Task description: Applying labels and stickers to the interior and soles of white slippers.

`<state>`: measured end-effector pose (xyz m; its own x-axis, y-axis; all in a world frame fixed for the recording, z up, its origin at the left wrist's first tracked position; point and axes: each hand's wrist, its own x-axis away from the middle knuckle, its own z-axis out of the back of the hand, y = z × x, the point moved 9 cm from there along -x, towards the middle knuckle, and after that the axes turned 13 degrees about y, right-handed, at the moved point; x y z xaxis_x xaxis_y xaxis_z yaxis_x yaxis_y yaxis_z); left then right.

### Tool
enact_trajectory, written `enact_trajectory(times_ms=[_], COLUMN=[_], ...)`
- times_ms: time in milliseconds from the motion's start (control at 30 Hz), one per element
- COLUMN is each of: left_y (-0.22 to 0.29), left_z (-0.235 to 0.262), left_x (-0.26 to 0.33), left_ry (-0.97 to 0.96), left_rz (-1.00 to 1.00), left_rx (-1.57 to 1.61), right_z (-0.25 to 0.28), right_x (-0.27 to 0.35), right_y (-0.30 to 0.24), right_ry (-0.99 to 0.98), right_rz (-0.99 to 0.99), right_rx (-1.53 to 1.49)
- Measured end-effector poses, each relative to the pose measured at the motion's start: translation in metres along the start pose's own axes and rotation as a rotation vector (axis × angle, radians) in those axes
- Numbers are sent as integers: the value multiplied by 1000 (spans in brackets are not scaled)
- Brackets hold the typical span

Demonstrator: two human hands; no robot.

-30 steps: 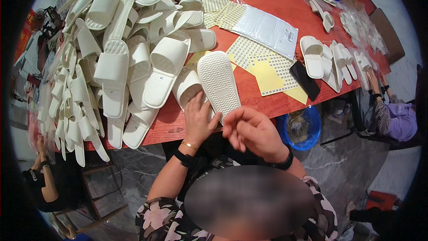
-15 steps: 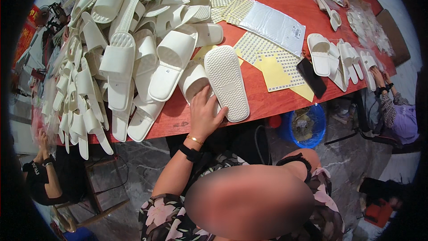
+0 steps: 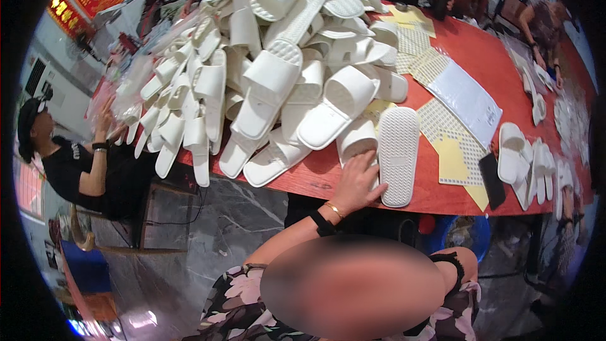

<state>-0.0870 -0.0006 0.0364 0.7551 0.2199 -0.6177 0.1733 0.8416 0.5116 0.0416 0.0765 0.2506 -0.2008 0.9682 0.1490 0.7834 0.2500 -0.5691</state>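
My left hand lies on a white slipper near the table's front edge. Its fingers are stretched over the slipper's opening, below the strap, with the thumb held apart. Just right of the thumb, another white slipper lies sole up, its zigzag tread showing. A big heap of white slippers rises to the left of the hand and behind it. My right hand is out of sight; only the upper part of that arm shows, beside the blurred area.
Right of the slippers lie yellow label sheets, a white plastic packet and a black phone. More slippers stand farther right. A blue bin is under the table edge. Co-workers sit at left and around the table.
The view has swung up and to the left, so the scene sits farther right and a co-worker's upper body shows at left. My left hand stays on the same slipper.
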Motion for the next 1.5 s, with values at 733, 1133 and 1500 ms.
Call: enact_trajectory(times_ms=[733,1133,1500], left_y=[-3,1,-2], left_z=[-3,-2,-1], left_x=[-1,-3,-2], left_ry=[-8,-3,-13], left_rz=[4,1,15], left_rx=[3,-1,-4], right_z=[-13,-17,-21], right_x=[-8,-7,-8], right_y=[-32,-29,-39], right_ry=[87,64,66], right_rz=[448,361,456], right_rx=[270,171,361])
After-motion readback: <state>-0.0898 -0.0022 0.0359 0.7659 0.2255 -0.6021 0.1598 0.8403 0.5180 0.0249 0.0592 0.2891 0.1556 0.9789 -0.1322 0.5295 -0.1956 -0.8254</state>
